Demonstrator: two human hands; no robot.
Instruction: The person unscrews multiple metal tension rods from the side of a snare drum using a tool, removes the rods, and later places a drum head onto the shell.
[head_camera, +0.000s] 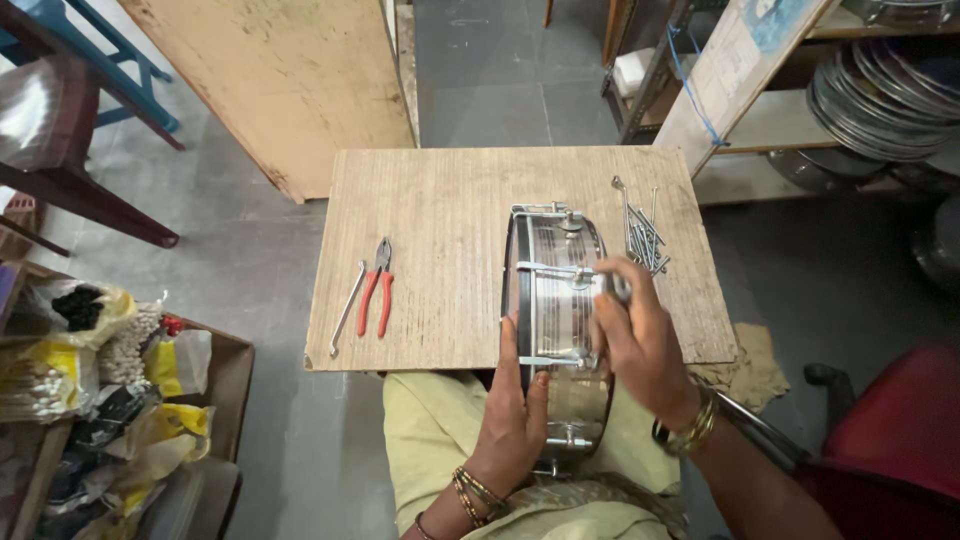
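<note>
On wooden board (440, 230), grey floor (500, 70)

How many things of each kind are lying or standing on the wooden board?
Drum: 1
Red-handled pliers: 1
Spanner: 1
Pile of long metal rods: 1, rods too bunched to count
Total: 4

drum (556, 300) on edge, board (440, 230) | left hand (512, 420) steadies | right hand (640, 345) at lug (fingers curled)
</note>
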